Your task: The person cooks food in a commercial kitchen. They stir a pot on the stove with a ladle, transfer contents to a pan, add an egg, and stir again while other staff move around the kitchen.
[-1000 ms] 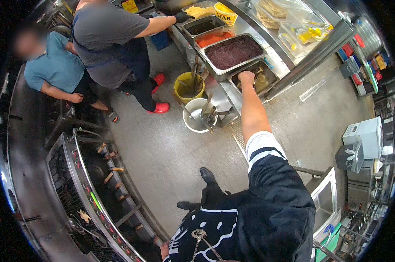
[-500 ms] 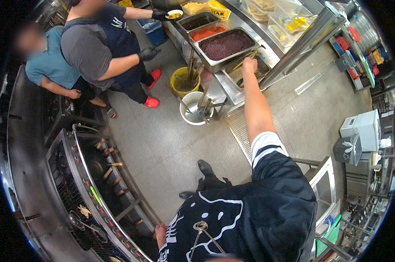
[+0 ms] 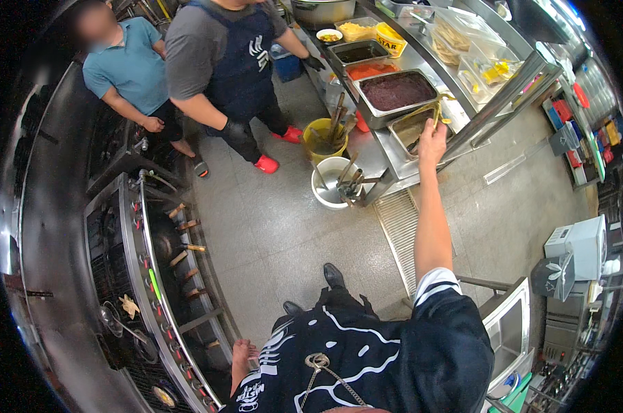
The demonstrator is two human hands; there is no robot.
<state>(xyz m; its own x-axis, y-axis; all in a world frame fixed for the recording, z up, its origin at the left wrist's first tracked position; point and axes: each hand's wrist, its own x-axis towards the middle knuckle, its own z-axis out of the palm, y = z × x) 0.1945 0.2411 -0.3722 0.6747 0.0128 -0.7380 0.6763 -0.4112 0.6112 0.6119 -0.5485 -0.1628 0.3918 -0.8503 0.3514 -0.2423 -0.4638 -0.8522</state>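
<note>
My right arm [image 3: 433,220] reaches out to the steel counter. There my right hand [image 3: 433,143] is closed on a pair of gold-coloured tongs [image 3: 437,110], held above a shallow steel pan [image 3: 404,126]. What lies in that pan is partly hidden by my hand and the tongs. Just beyond it stands a deep steel pan of dark purple-brown food [image 3: 397,91]. Behind that are a pan of orange-red food [image 3: 371,70] and one of dark liquid [image 3: 358,51]. My left hand [image 3: 243,352] hangs by my side near the stove, fingers loosely apart, holding nothing.
A white bucket [image 3: 325,197] and a yellow bucket [image 3: 311,148], both with utensils, stand below the counter. Two people are at the left; one wears black gloves and a dark apron [image 3: 239,65]. A stove [image 3: 143,261] with pan handles sticking out runs along my left.
My right hand has lifted the tongs, which now stick up from it. The co-worker's bowl now rests on the counter. The view has shifted, so the scene sits further right.
</note>
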